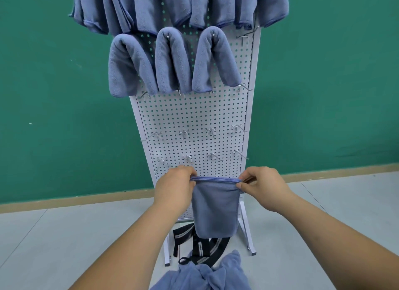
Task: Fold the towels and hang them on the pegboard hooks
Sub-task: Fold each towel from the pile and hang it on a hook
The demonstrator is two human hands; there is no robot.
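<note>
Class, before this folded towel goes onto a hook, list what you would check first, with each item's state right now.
1. Left hand grip on the towel top corner: ok, pinched.
2. Right hand grip on the other corner: ok, pinched.
3. Top edge level and taut: ok.
4. Free hook beside the three hung towels: ok, bare.
5. Towel lined up with that hook: not ok, held far below it.
6. Hook seated firmly in the pegboard: cannot tell.
</note>
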